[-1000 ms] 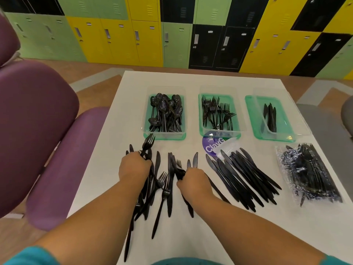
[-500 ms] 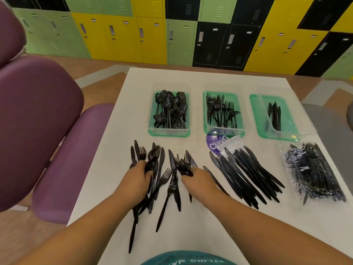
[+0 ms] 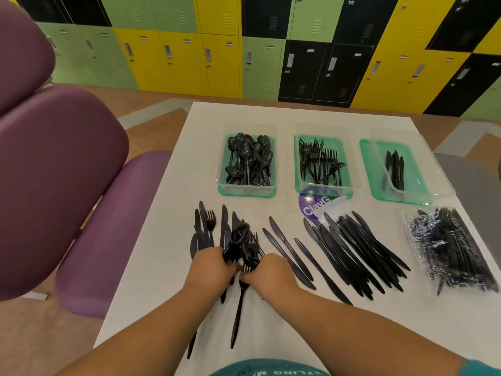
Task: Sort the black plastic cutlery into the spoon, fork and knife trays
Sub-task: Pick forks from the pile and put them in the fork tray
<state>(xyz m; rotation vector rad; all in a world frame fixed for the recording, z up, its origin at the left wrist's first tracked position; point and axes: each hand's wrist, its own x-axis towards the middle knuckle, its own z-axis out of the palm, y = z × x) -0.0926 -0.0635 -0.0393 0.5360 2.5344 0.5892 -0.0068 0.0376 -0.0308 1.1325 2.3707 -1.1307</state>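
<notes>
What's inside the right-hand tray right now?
The right-hand tray holds a few black knives, lying lengthwise side by side with tips pointing away. They overlap, so an exact count is unclear, and anything beneath them is covered.

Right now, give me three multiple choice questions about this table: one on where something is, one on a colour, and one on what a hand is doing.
1. Where does the knife tray sit in the row?
A) far left B) middle C) far right
2. What colour is the spoon tray base?
A) green B) yellow C) purple
3. What is the left hand doing?
A) lying flat B) gripping a bunch of forks C) raised in the air

Answers:
1. C: the knives lie in the rightmost tray.
2. A: green shows under the spoons.
3. B: its fingers curl round the handles, with the right hand alongside.
</notes>
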